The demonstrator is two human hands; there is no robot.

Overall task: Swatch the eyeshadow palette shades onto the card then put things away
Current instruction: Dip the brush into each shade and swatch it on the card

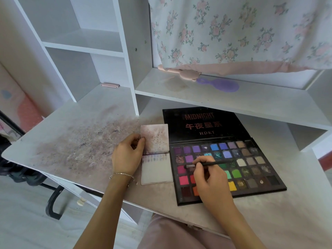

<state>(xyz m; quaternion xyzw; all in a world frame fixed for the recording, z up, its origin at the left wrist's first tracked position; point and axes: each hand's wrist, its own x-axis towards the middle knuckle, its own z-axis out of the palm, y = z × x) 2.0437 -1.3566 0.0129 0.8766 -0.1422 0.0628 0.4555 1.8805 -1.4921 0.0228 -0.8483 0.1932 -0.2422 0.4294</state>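
The left hand [128, 152] pinches the card [156, 153], which lies on the desk [75, 141] touching the open palette [228, 166], likely to steady it. The right hand [210, 174] grips a brush [206, 164], its tip dipping into a pan, apparently loading the next shade.
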